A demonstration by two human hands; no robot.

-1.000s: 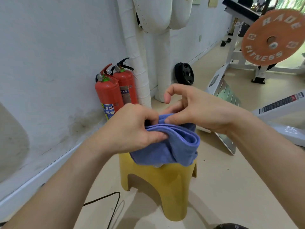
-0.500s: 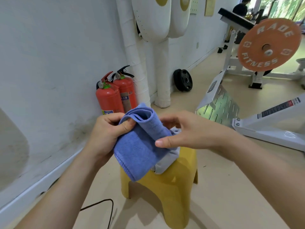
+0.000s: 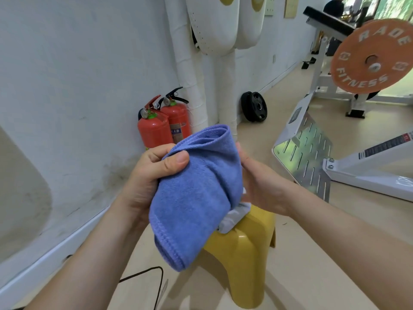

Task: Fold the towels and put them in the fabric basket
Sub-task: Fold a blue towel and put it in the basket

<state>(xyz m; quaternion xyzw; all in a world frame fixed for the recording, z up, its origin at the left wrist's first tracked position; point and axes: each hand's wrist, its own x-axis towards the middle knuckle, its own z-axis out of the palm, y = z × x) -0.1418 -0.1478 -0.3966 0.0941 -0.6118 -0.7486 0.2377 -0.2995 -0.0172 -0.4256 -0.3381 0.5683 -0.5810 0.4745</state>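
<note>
A folded blue towel [image 3: 194,193] hangs in the air above a yellow plastic stool [image 3: 243,253]. My left hand [image 3: 154,175] grips its upper left edge, thumb pressed on the front. My right hand [image 3: 259,184] lies flat against the towel's right side, its fingers hidden behind the cloth. A white-grey towel [image 3: 234,217] lies on the stool's top, mostly covered by the blue one. No fabric basket is in view.
Two red fire extinguishers [image 3: 161,128] stand against the white wall behind the stool. A black cable [image 3: 145,274] runs on the floor at the lower left. A white gym machine with a metal footplate [image 3: 306,153] and an orange weight plate [image 3: 371,57] fills the right.
The blue towel has come up off the stool and now hangs upright. My left hand shifted its grip to the top edge, and my right hand went from the front to the right side.
</note>
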